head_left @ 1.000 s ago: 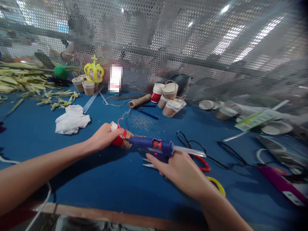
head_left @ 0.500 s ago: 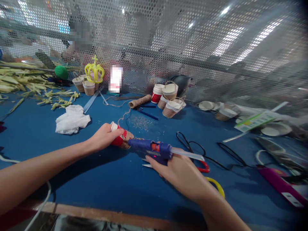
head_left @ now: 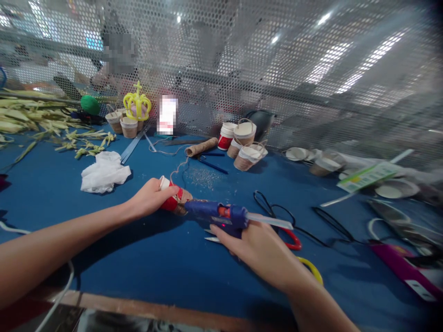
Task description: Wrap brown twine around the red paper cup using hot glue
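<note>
My left hand point(head_left: 149, 196) is wrapped round a red and white paper cup point(head_left: 169, 201), which lies tilted with its base toward the right. Brown twine covers part of the cup at that end, and a strand of twine point(head_left: 177, 171) runs from it to a twine roll point(head_left: 201, 146). In my right hand point(head_left: 258, 246) is a blue hot glue gun point(head_left: 214, 212) with a clear glue stick in its back. The gun's nozzle is at the twine-wrapped end of the cup; whether it touches is hard to tell. Scissors point(head_left: 292, 240) with red and yellow handles lie partly under my right hand.
Twine-wrapped cups point(head_left: 245, 157) stand at the back, beside a red and white cup stack point(head_left: 226, 136). A white cloth point(head_left: 104, 173) lies at left, near dried husks point(head_left: 31, 110). A black cord point(head_left: 304, 226) and a purple power strip point(head_left: 403, 265) are at right. Perforated metal sheet point(head_left: 207, 55) closes the back.
Almost nothing differs. The whole view has shifted very slightly, while both hands, the cup and the glue gun keep their positions relative to each other.
</note>
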Action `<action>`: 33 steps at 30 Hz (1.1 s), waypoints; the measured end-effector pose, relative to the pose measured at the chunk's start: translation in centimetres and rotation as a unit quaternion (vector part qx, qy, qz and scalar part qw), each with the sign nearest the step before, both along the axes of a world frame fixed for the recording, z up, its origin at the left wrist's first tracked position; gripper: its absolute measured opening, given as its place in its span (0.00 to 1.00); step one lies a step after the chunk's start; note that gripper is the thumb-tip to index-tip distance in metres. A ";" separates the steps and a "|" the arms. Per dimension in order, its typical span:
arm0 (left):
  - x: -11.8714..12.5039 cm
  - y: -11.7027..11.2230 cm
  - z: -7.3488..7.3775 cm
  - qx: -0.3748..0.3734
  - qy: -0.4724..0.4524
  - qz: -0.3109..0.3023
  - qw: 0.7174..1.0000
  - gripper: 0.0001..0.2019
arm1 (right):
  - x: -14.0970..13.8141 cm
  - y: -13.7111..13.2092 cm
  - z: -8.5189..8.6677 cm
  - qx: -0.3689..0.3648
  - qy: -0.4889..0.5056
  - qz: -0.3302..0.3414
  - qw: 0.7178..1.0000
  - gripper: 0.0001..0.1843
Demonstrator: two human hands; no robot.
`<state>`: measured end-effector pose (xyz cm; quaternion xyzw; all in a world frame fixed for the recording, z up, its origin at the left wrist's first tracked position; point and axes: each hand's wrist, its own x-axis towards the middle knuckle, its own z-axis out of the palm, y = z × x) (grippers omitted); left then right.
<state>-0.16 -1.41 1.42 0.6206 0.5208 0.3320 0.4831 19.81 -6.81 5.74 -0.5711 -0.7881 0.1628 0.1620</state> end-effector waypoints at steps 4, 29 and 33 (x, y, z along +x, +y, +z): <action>-0.1 0.1 -0.4 0.009 -0.009 -0.019 1.000 0.15 | 0.1 0.1 0.0 -0.041 0.045 -0.057 0.996 0.11; -0.6 -1.5 -0.5 0.146 0.011 -0.111 0.983 0.18 | 3.7 10.0 -4.3 -0.041 0.094 -0.204 0.974 0.19; -0.6 -1.5 -0.7 0.156 0.004 -0.126 0.980 0.17 | 2.9 10.0 -3.4 0.038 0.041 -0.213 0.975 0.15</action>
